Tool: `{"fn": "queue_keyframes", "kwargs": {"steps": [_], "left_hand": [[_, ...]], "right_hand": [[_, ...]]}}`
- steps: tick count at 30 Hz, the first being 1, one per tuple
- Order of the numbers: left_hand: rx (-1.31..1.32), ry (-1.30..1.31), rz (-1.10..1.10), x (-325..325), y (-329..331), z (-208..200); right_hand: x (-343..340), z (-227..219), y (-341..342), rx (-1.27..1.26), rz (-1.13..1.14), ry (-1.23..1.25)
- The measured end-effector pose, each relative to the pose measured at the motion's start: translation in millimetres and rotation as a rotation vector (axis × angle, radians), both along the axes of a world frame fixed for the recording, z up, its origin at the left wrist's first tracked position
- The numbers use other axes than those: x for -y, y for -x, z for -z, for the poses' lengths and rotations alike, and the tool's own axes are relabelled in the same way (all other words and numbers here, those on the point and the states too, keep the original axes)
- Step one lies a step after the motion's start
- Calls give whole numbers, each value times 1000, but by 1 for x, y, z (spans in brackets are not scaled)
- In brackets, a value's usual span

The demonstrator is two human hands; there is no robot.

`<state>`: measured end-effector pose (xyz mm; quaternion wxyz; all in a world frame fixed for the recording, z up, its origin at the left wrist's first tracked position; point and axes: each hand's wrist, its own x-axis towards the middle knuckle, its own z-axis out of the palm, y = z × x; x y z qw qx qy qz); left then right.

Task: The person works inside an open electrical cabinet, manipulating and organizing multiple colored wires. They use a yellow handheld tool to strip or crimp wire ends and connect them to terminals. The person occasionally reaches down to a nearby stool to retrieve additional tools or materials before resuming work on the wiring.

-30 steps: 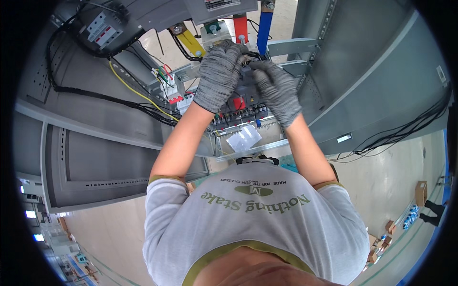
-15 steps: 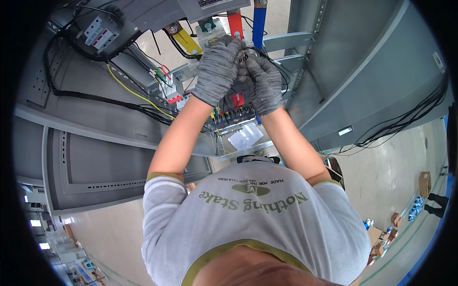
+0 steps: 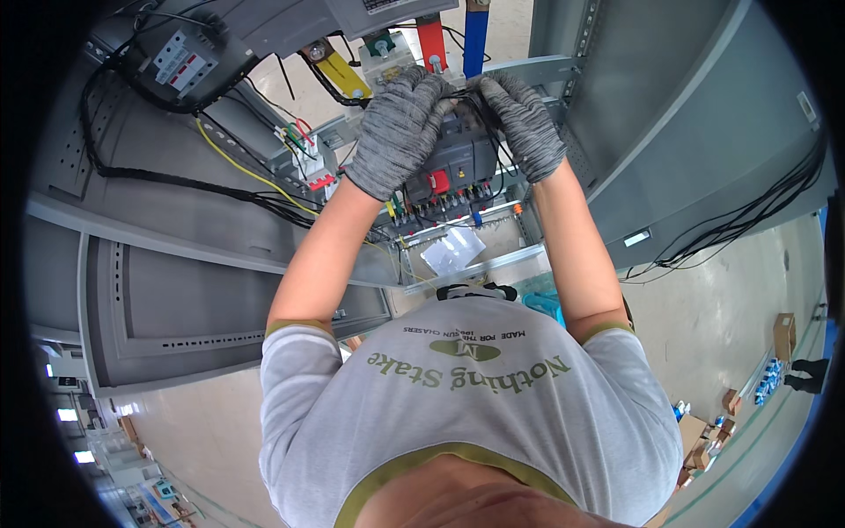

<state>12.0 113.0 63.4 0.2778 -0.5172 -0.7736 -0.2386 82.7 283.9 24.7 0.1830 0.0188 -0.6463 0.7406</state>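
Both my hands wear grey knitted gloves and work over a dark grey circuit breaker (image 3: 462,164) with a red button (image 3: 438,182). Thin black wires (image 3: 476,107) form a loose bunch between the hands. My right hand (image 3: 525,123) pinches them on the right, above the breaker. On the left, the fingers of my left hand (image 3: 400,132) are curled around the near end of the same wires; the fingertips are partly hidden. Just beyond the hands hang a red busbar (image 3: 431,42) and a blue busbar (image 3: 475,42). A yellow busbar (image 3: 344,77) lies beyond my left hand.
Grey cabinet panels (image 3: 669,132) enclose both sides. A small white breaker (image 3: 314,165) with red parts sits left of my left wrist. A black cable harness (image 3: 176,176) runs along the left wall, and more cables (image 3: 739,224) hang at the right. A clear plastic sheet (image 3: 452,252) lies nearer me.
My right hand has moved right and outward, away from the left, pulling the black wires into view. The breaker between the hands is now more exposed. My left hand has shifted slightly left.
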Motion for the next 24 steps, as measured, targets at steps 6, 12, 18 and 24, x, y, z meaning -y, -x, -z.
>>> {"fn": "queue_keyframes", "kwargs": {"steps": [6, 12, 18, 24], "left_hand": [[96, 23, 23, 3, 2, -1], [75, 81, 24, 6, 0, -2], [14, 86, -35, 5, -2, -1], [-24, 92, -15, 6, 1, -2]], "right_hand": [[-3, 6, 0, 82, -377, 367], [-32, -2, 3, 255, -603, 178], [-19, -26, 0, 101, -169, -469], [-17, -30, -2, 86, -140, -410]]}}
